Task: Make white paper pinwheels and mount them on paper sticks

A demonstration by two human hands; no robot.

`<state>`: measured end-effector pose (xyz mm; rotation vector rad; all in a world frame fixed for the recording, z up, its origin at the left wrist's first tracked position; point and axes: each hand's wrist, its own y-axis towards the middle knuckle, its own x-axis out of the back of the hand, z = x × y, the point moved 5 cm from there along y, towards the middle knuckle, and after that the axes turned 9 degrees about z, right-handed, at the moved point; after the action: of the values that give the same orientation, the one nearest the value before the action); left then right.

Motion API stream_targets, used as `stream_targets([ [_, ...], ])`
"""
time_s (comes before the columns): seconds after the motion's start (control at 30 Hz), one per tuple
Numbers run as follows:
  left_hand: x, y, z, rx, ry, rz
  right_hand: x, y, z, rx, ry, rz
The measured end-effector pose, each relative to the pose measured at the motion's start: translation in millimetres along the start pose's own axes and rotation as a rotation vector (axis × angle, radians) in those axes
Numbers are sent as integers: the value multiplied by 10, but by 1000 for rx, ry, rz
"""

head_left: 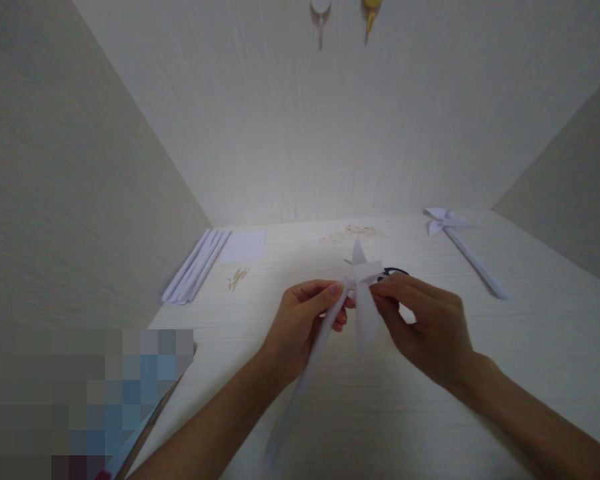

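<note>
Pinching white paper pinwheel (363, 280) on folded stick, left hand (300, 327), right hand (425, 320)

Both hands, left hand (305, 320) and right hand (425, 327), pinch a white paper pinwheel (363, 277); scissors (395, 272) lie just beyond the right fingers.

There are no words, numbers or signs to read anywhere here. The white paper pinwheel (363, 280), the folded paper strips (196, 268) and the small paper square (244, 246) are all plain. The blurry patch in the corner shows nothing to read.
</note>
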<state>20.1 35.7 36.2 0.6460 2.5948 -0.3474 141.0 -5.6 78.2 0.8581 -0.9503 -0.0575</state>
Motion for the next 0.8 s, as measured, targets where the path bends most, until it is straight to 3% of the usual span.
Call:
stream_targets([
  [0.23,57,-3,61,-3,84,-145,-43,5,-8,-33,-11,87],
  [0.5,-7,-34,-6,-38,132,-116,-51,-26,-8,-44,-48,63],
  [0.8,48,13,115,52,-77,-95,65,19,26,-32,-20,-47],
])
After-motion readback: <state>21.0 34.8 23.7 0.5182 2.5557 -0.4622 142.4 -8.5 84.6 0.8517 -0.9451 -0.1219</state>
